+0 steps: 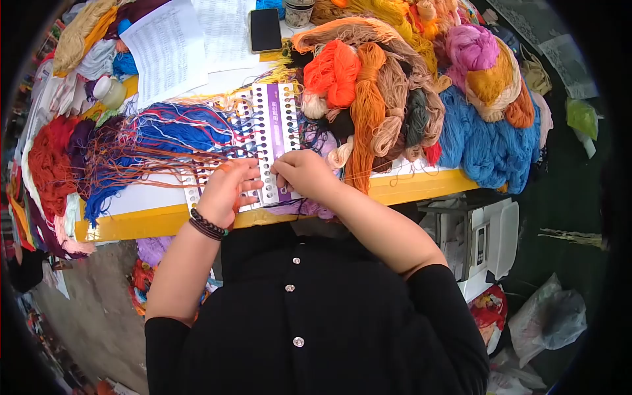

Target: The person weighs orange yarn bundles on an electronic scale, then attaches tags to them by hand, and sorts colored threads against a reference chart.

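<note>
A white and purple card with punched holes along its edges (277, 118) lies near the table's front edge. My left hand (230, 187) is at its left side, fingers stretched out and apart, a dark beaded bracelet at the wrist. My right hand (304, 172) rests over the card's lower part with fingers curled and pressed together at the holes; what they pinch is hidden. Rust-brown threads (158, 157) run leftward from beside my left hand. Blue threads (178, 125) spread out left of the card, with red and white strands among them.
Orange skeins (368, 112) and blue skeins (487, 138) heap up on the right; a red yarn bundle (52, 161) lies far left. Printed sheets (168, 49), a phone (265, 30) and a small jar (109, 92) are at the back. The yellow table edge (408, 194) runs before me.
</note>
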A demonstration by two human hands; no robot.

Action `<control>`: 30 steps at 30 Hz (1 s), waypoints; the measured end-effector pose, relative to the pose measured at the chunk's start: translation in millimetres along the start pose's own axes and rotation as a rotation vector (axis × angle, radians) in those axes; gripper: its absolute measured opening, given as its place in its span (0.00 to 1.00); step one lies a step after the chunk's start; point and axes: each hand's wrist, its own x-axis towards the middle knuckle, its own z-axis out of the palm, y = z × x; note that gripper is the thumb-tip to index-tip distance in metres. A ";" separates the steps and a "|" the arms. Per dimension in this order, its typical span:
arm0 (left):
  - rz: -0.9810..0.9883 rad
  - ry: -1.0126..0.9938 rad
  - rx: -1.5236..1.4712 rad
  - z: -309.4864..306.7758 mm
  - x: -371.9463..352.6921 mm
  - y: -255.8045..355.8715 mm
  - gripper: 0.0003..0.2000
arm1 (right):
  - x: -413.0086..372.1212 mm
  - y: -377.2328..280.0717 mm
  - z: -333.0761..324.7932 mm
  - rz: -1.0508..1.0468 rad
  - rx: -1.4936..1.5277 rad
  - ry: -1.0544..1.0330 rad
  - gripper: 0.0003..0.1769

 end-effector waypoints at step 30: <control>0.312 -0.166 0.208 11.1 7.3 -5.9 0.23 | -1.9 -6.4 -2.5 0.194 0.734 -0.046 0.06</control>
